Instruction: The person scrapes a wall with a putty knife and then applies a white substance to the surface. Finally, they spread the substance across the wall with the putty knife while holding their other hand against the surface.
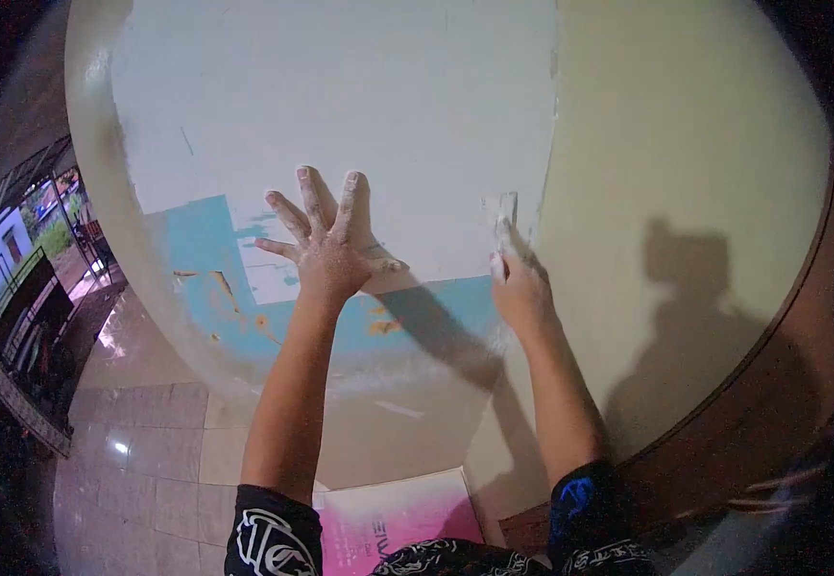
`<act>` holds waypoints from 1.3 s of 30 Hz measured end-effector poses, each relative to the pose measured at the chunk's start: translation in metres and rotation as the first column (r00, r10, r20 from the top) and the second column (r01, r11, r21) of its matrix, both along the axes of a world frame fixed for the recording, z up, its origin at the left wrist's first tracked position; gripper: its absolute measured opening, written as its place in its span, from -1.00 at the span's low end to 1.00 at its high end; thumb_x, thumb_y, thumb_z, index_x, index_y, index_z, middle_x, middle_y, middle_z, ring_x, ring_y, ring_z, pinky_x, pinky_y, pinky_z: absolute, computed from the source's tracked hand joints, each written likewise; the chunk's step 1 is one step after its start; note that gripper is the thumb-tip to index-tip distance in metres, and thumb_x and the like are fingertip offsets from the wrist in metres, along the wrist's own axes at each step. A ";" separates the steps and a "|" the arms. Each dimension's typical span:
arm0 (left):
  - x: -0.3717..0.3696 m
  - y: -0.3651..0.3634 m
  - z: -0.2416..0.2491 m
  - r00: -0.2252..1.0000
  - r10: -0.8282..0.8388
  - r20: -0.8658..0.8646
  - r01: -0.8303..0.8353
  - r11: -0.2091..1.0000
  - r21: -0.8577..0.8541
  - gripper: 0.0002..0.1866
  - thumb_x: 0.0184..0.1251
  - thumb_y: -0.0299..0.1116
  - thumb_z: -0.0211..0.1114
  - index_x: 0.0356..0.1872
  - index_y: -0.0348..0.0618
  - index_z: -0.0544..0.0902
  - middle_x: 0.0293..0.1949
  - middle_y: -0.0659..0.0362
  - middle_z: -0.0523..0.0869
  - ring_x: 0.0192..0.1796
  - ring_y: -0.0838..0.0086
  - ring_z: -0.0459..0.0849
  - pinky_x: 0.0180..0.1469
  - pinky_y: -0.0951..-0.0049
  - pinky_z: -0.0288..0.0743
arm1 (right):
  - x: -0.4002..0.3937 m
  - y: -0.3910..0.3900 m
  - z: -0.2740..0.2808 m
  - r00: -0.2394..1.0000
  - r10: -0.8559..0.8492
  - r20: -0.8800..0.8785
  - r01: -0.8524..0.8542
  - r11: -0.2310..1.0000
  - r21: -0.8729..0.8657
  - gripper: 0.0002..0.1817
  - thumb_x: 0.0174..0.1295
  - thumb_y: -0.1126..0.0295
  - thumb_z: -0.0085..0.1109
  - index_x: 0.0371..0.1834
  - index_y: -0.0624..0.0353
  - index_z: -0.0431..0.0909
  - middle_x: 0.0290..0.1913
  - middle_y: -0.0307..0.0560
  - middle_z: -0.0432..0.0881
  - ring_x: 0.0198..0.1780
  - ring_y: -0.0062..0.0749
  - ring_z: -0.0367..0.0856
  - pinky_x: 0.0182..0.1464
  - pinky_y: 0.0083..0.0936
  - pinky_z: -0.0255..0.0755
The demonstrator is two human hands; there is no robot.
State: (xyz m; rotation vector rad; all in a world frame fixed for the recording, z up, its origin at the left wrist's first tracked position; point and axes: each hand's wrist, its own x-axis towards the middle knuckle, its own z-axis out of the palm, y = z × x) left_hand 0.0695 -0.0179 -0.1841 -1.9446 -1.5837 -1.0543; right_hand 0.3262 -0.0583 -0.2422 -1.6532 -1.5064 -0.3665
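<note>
My left hand (328, 254) lies against the wall with its fingers spread wide, and whitish powder or paste coats the skin. It touches the white-coated area (359, 96), just above a turquoise strip (321, 331) with orange-brown stains. In my right hand (522, 288) is a small putty knife (505, 206), held upright with the index finger stretched along it. Its blade meets the white coating near the corner where the beige wall (686, 125) begins. Part of the handle is hidden by my fingers.
Below my arms lies a pink and white printed box or board (398, 523). Glossy tiles (138, 451) cover the floor to the left, beyond which railings (23, 278) and an outdoor area show. A brown baseboard band (724, 422) edges the right wall, where my shadow falls.
</note>
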 end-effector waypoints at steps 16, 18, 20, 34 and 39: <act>0.002 0.008 0.005 0.990 -0.033 -0.134 0.034 0.999 0.003 0.42 -0.55 0.22 0.75 0.59 0.65 0.14 0.71 0.07 -0.32 0.63 -0.33 -0.56 0.18 -0.94 -0.54 | 0.009 0.007 0.026 0.956 0.091 -0.281 -0.107 0.993 -0.044 -0.37 0.55 0.16 -0.10 0.66 -0.19 0.07 0.28 0.36 0.56 0.31 0.25 0.54 0.34 -0.11 0.42; 0.003 0.010 0.002 0.988 -0.035 -0.147 0.040 0.999 0.029 0.42 -0.56 0.21 0.75 0.60 0.64 0.15 0.71 0.06 -0.32 0.62 -0.35 -0.56 0.17 -0.93 -0.55 | 0.021 0.025 -0.035 0.986 0.079 -0.145 -0.080 0.997 -0.006 -0.37 0.56 0.19 -0.11 0.67 -0.13 0.05 0.35 0.34 0.51 0.37 0.26 0.48 0.39 -0.11 0.38; 0.005 0.006 0.006 0.991 -0.038 -0.125 0.039 0.999 0.010 0.43 -0.58 0.22 0.74 0.60 0.62 0.16 0.71 0.04 -0.31 0.62 -0.38 -0.56 0.17 -0.91 -0.56 | 0.016 0.015 -0.064 0.997 0.030 0.071 -0.037 0.994 0.102 -0.40 0.55 0.25 -0.11 0.63 0.06 0.13 0.51 0.30 0.32 0.51 0.20 0.30 0.51 -0.12 0.23; 0.003 0.020 -0.002 0.995 -0.056 -0.088 0.065 0.992 0.105 0.42 -0.63 0.14 0.78 0.56 0.74 0.19 0.71 0.15 -0.20 0.65 -0.28 -0.47 0.18 -0.96 -0.49 | 0.003 0.008 -0.024 0.998 0.008 -0.067 -0.015 0.994 -0.110 -0.34 0.54 0.27 -0.11 0.68 0.02 0.00 0.53 0.26 0.29 0.51 0.23 0.28 0.50 -0.03 0.20; 0.003 0.010 0.006 0.995 -0.048 -0.090 0.048 0.999 0.001 0.44 -0.65 0.18 0.77 0.57 0.70 0.19 0.71 0.13 -0.26 0.64 -0.28 -0.54 0.19 -0.92 -0.56 | 0.008 0.011 0.026 0.945 0.030 -0.327 -0.075 0.989 -0.125 -0.46 0.55 0.20 -0.14 0.53 0.14 0.29 0.25 0.38 0.58 0.29 0.33 0.52 0.38 -0.03 0.37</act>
